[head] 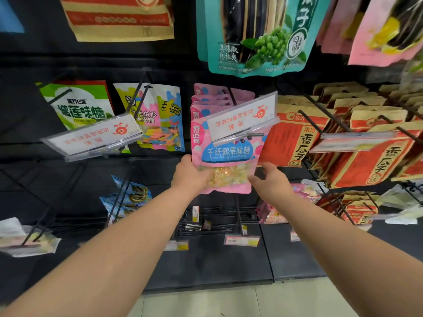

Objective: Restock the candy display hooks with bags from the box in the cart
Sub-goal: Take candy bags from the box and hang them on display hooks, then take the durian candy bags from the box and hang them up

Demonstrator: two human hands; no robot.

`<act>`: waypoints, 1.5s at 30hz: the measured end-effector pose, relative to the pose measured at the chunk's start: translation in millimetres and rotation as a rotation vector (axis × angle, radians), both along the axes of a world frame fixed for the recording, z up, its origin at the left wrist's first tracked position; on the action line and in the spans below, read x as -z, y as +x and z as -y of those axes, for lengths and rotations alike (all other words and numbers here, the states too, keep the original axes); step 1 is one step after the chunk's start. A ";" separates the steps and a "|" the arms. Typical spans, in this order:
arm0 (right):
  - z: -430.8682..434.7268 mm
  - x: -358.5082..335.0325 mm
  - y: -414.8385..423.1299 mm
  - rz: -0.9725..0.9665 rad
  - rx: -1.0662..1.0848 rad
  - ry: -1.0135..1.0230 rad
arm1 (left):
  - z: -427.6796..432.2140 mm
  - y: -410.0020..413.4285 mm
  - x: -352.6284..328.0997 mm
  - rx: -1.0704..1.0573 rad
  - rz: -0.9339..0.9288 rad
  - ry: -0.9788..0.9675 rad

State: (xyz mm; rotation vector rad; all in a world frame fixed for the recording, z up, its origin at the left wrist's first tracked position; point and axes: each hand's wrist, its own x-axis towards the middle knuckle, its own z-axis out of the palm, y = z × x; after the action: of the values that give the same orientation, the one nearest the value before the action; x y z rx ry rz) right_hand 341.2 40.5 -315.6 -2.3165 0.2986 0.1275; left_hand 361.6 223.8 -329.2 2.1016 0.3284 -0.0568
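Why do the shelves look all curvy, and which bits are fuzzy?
Head view: the wide lens bends the dark shelf and stretches the arms; the pink candy bag between left hand and right hand is sharp; the far-left white packet is blurry; the plastic label holder shows glare.
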 end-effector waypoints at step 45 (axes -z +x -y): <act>-311.3 -103.5 -291.2 0.382 -1.297 -0.739 | -270.5 -447.8 -102.1 -0.206 -0.371 0.909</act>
State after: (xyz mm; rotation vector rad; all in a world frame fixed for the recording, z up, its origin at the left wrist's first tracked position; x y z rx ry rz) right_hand 50.0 351.9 -212.0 -2.7676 -1.6080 0.2190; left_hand -86.2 494.3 -227.1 2.9364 0.9267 -0.2080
